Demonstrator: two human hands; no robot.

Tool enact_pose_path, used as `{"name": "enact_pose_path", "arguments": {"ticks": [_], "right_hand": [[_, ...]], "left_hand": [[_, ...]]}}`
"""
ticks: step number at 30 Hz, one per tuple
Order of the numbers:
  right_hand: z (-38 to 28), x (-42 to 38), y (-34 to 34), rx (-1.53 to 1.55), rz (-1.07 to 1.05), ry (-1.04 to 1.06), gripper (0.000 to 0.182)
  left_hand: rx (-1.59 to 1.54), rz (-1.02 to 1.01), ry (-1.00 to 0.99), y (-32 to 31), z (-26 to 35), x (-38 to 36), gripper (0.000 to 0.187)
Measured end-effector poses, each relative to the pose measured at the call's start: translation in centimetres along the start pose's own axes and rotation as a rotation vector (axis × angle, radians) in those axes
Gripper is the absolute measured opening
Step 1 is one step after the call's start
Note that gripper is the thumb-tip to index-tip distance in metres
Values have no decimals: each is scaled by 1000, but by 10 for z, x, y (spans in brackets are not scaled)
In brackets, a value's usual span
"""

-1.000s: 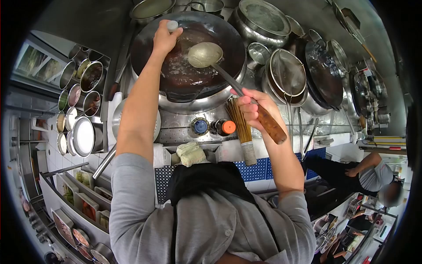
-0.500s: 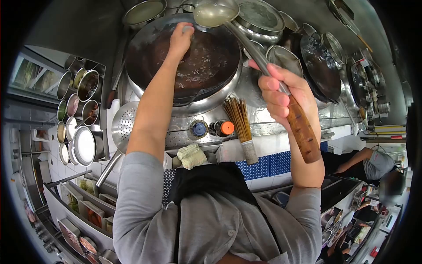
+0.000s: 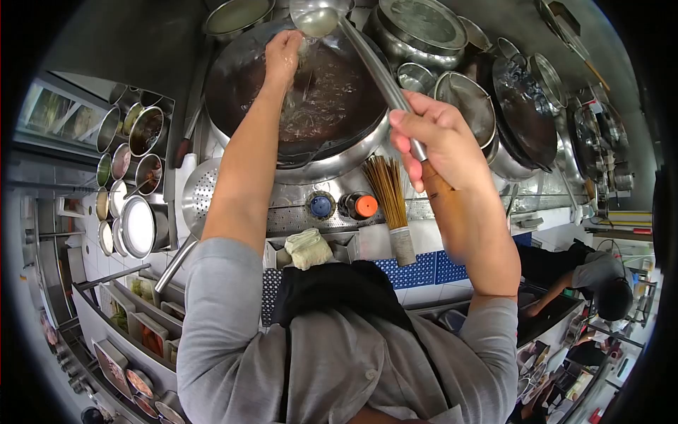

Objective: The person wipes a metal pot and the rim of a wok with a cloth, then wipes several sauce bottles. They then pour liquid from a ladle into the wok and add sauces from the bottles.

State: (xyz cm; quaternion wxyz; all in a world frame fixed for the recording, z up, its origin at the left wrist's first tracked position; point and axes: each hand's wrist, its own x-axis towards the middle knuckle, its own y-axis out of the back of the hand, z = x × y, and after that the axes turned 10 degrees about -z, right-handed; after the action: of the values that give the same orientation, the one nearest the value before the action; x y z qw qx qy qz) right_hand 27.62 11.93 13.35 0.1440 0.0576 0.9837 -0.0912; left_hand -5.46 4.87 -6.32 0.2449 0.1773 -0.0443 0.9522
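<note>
The two hands are apart. The right hand (image 3: 441, 141) is wrapped around the long handle of a big ladle (image 3: 318, 22), where the metal meets the brown wood. The round end of the ladle is up by the far edge of the wok (image 3: 311, 106), close to the left hand (image 3: 282, 55). The left hand is over the wok, with its fingers bunched up. I can't tell if it is holding anything. The big dark wok has shiny, moving liquid in it. On the near side of the wok, a jar with a blue lid (image 3: 321, 205) stands beside a bottle with an orange top (image 3: 365, 205). Next to them lies a bundle of thin sticks (image 3: 388, 194), tied at one end. A pale folded cloth (image 3: 308, 249) is nearer the person's tummy. A spoon full of little holes (image 3: 198, 196) lies by the left arm, and past it are lots of small pots (image 3: 146, 134). Over on the right are a mesh strainer (image 3: 462, 106) and another dark wok (image 3: 524, 116). Farther off, another person (image 3: 600, 275) bends over with one arm reaching down.
</note>
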Motion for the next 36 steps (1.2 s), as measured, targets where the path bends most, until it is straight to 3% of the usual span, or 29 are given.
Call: {"name": "enact_pose_path", "arguments": {"ticks": [3,9,10,15,18,22,25,27,28,31,32,36], "right_hand": [[0,0,-2,-216,24,25,29],[42,13,26,-516,96,98,45],[49,17,31,-536,146,33,55],[67,35,49,-468,143,-26,62],[65,41,50,-465,157,-34,62],[69,51,63,-555,166,-19,58],[71,51,62,-537,142,-84,44],[83,52,64,-423,91,-131,30],[86,49,63,-367,64,-160,23],[80,31,56,17,62,-275,11],[83,24,57,153,59,-254,22],[77,-2,59,837,-50,-226,31]], "left_hand": [[-124,14,8,-15,4,7,25],[499,147,-48,-25,7,-5,26],[394,141,-46,-24,0,-5,26],[-92,94,65,-22,-7,8,27],[-91,164,161,-23,4,15,27],[197,89,85,-22,14,5,46],[488,-14,52,-19,17,-12,64],[643,-80,-2,-4,-2,-16,74],[529,-82,92,0,-7,-17,73],[645,-166,-77,7,-10,-17,73],[612,-173,-60,9,-10,-21,70],[379,-249,-7,13,3,-16,57]]}}
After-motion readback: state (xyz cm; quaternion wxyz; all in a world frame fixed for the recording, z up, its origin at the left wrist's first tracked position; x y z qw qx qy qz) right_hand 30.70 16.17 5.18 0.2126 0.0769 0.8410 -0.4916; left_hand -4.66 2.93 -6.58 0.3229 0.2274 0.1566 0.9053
